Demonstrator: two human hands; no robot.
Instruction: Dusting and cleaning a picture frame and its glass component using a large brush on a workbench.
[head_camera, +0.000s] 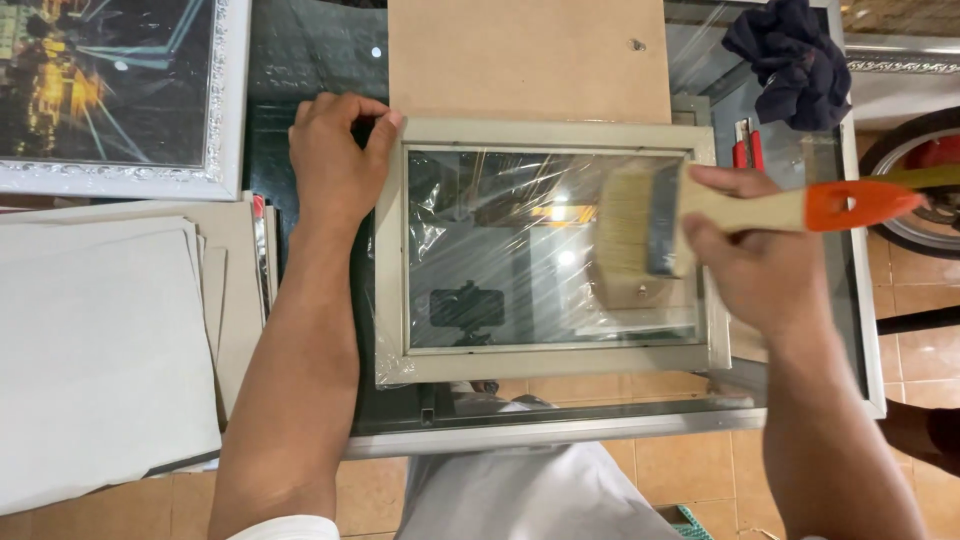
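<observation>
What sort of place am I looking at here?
Probably a picture-framing workshop: a pale frame lies on the glass table, a framed picture sits beside it, and backing boards are stacked nearby.
</observation>
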